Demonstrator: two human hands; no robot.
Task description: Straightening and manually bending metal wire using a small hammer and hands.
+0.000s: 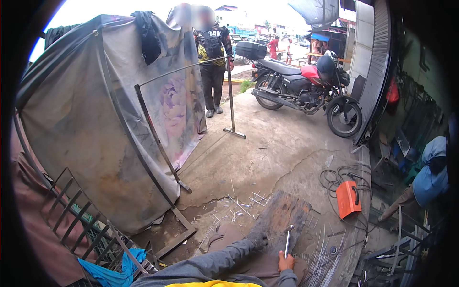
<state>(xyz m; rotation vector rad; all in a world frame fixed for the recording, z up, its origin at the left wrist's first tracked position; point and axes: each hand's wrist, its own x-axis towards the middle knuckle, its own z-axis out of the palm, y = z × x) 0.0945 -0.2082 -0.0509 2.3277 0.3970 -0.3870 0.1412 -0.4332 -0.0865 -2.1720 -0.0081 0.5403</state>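
My right hand (286, 262), bare, is wrapped round the grip of a hammer (288, 241). The hammer stands nearly upright, its small metal head at the top. To its left, my left hand (258, 238) in a dark grey glove is closed on a thin metal rod (275, 237) that sticks out to the right over a worn wooden board (282, 213). The gloved fingers are partly hidden. Many thin rods (322, 263) lie bunched on the ground by my right hand, and short cut pieces (241, 205) are scattered beyond the board.
An orange welding machine (348, 200) with coiled black cables sits to the right. A seated person (430, 167) in blue is beyond it. Ahead are a metal frame (230, 95), a red motorcycle (306, 81) and a standing person (213, 57). A draped tarp (81, 105) and metal grille (79, 210) fill the left.
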